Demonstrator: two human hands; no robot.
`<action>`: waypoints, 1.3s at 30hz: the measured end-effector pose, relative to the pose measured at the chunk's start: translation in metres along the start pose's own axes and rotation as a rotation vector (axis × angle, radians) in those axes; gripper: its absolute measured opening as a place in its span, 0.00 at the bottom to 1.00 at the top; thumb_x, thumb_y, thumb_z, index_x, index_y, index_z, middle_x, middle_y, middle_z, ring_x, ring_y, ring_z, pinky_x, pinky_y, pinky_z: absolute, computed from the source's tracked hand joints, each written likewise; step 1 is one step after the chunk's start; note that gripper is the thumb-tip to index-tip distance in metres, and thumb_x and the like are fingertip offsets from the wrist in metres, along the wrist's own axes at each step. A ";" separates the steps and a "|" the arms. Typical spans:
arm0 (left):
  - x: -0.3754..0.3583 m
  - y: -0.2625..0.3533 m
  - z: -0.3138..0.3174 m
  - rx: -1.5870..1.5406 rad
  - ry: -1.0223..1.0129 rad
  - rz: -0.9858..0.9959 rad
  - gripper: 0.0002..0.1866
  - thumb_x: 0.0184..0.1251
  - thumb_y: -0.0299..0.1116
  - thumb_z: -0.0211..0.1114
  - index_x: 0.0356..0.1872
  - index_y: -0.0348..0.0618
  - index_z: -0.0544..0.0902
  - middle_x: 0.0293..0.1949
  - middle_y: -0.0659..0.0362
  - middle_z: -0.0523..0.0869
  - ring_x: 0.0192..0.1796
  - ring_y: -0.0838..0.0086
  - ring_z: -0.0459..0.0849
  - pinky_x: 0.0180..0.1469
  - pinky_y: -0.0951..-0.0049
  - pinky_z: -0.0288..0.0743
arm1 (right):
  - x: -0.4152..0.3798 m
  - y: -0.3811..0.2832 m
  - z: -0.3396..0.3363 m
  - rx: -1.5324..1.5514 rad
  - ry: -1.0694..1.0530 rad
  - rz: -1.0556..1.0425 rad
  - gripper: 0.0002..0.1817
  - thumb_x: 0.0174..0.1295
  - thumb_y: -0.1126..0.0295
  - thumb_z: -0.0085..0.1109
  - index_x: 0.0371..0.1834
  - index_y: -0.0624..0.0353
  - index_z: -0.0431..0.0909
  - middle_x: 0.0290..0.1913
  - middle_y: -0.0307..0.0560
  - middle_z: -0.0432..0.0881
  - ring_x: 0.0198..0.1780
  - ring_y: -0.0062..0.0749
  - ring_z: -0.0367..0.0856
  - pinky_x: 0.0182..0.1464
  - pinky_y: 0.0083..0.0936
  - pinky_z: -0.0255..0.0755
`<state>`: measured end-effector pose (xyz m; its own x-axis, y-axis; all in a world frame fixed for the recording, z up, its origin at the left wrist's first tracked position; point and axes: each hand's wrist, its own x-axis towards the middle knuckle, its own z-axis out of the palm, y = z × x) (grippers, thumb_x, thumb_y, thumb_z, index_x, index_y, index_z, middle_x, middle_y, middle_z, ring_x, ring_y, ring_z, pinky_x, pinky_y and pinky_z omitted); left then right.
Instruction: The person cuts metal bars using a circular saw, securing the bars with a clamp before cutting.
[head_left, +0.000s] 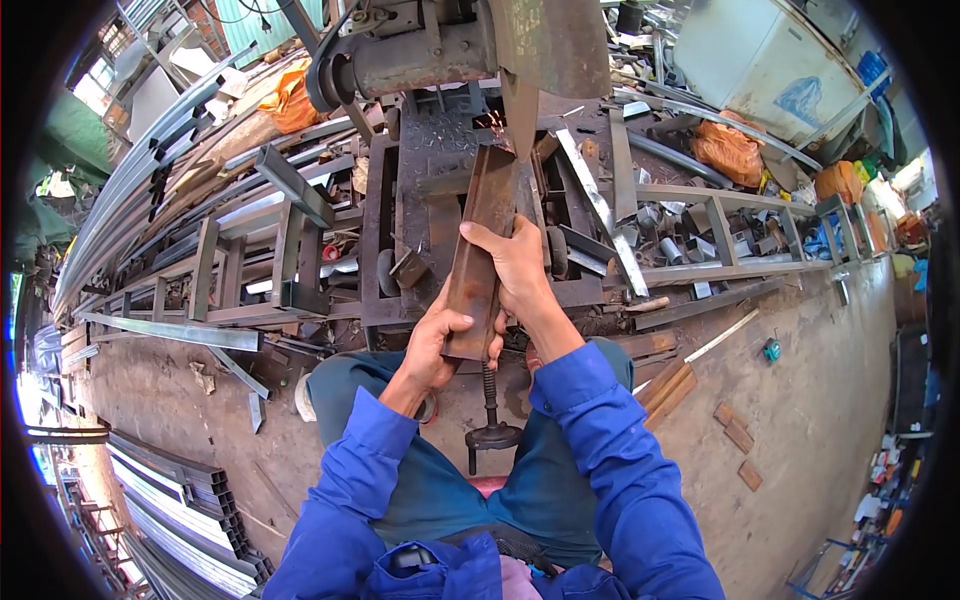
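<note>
A rusty steel channel piece [488, 200] points away from me, its far end at the cutting disc [521, 115] of a chop saw. Small orange sparks [494, 122] fly where the two meet. My left hand [430, 345] is closed around the near end of the channel, thumb on top. Farther up, my right hand [518, 265] grips its right side with the thumb across the upper face. Some fingers of both hands are hidden underneath. The saw's guard [555, 50] covers the disc from above. Below the hands, a threaded crank handle [493, 437] juts toward me between my knees.
Long metal bars [150, 190] are piled at the left, beside a welded frame [285, 255]. Another ladder-like frame [720, 270] lies right of the saw base [378, 220]. Stacked square tubes [190, 500] sit lower left. Wood offcuts [735, 432] and a tape measure [771, 349] lie on the right floor.
</note>
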<state>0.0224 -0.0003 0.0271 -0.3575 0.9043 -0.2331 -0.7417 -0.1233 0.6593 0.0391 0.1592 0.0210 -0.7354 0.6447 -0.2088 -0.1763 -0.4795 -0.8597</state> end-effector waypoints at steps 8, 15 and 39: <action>0.003 -0.001 0.002 0.115 0.001 0.025 0.39 0.61 0.28 0.51 0.78 0.50 0.56 0.43 0.45 0.80 0.34 0.60 0.85 0.32 0.60 0.84 | 0.005 0.006 -0.005 0.030 -0.012 -0.004 0.19 0.57 0.70 0.77 0.45 0.67 0.78 0.39 0.45 0.84 0.35 0.25 0.83 0.39 0.26 0.78; 0.000 0.005 0.011 0.420 0.056 0.030 0.47 0.61 0.26 0.54 0.84 0.54 0.47 0.41 0.53 0.79 0.32 0.71 0.82 0.31 0.69 0.80 | 0.004 0.008 -0.009 0.103 -0.046 0.078 0.24 0.56 0.61 0.78 0.47 0.65 0.77 0.38 0.41 0.80 0.38 0.22 0.77 0.42 0.26 0.72; -0.005 0.023 0.010 1.222 0.178 0.121 0.49 0.55 0.33 0.55 0.84 0.54 0.51 0.53 0.34 0.82 0.47 0.40 0.82 0.54 0.54 0.75 | 0.007 0.030 -0.005 0.368 -0.194 0.226 0.16 0.67 0.51 0.63 0.39 0.52 0.76 0.24 0.36 0.71 0.25 0.24 0.68 0.32 0.26 0.67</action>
<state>0.0128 -0.0033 0.0511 -0.5299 0.8337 -0.1555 0.2820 0.3461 0.8948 0.0318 0.1527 -0.0086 -0.8845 0.3934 -0.2508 -0.1921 -0.7970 -0.5726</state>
